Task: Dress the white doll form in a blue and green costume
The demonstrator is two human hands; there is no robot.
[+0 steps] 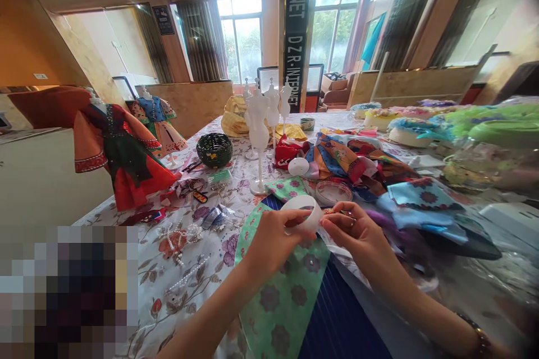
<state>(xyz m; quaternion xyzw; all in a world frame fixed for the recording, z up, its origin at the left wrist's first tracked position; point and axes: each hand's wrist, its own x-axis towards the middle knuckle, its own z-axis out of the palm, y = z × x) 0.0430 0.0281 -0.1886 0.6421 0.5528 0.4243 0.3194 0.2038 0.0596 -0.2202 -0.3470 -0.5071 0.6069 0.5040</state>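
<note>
My left hand (273, 241) is closed around a roll of white tape (312, 210), held on its side above the fabric. Close to the roll's right edge, my right hand (360, 238) has thumb and fingertips pinched together; what they hold is too small to make out. A bit of red and gold trim shows behind those fingers. Beneath both hands lies a green patterned cloth (280, 297) beside a dark blue striped cloth (332, 314). Just behind them is another roll of tape (332, 193), lying flat on the table.
Several white mannequin stands (258, 123) rise behind my hands. A dark woven basket (214, 150), strings of pearl beads (189, 272) and two dressed mannequins stand or lie leftward. Colourful doll clothes (337, 157), a light blue cloth (425, 196) and trimmed hats (412, 129) crowd the right.
</note>
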